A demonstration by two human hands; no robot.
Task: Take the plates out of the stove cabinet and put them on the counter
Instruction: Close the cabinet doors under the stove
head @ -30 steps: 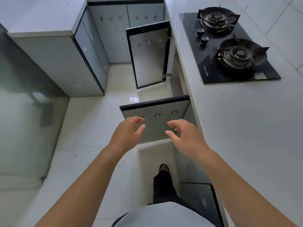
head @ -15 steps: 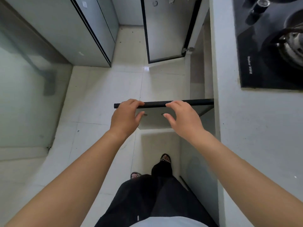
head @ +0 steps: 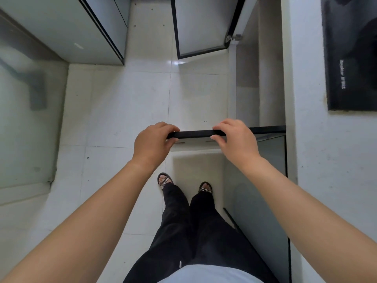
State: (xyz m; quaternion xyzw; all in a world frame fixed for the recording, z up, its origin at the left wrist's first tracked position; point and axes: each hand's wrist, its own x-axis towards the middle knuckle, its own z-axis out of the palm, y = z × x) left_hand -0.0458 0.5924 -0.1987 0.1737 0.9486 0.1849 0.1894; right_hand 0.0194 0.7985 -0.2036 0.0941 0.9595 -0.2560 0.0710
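Floor (head: 126, 103): pale tiles filling the middle of the view, from 12 o'clock down to the person's feet at 6.
Counter (head: 330, 160): white slab down the 3 o'clock side, with no plates on the part in view.
Side cabinet (head: 67, 27): grey block at 10 to 11 o'clock, doors closed.
Stove (head: 350, 58): black glass hob set into the counter at 2 o'clock.
Far door (head: 200, 27): open at 12 o'clock, swung out over the floor.
Stove cabinet (head: 247, 78): the open space below the hob at 1 o'clock. Only bare grey wall shows.
Near door (head: 195, 134): open, seen edge-on as a black bar at centre, reaching to the counter at 3.
Left hand (head: 152, 144): fingers curled over the bar's 9 o'clock end, thumb beneath, clamped on it.
Right hand (head: 236, 139): just toward 3 o'clock, pinching the same edge.
Plates: not visible, presumably inside the cabinet, out of sight.
Progress: very early, by my reading. Doors are open, no plate is lifted, and every transfer to the counter remains.
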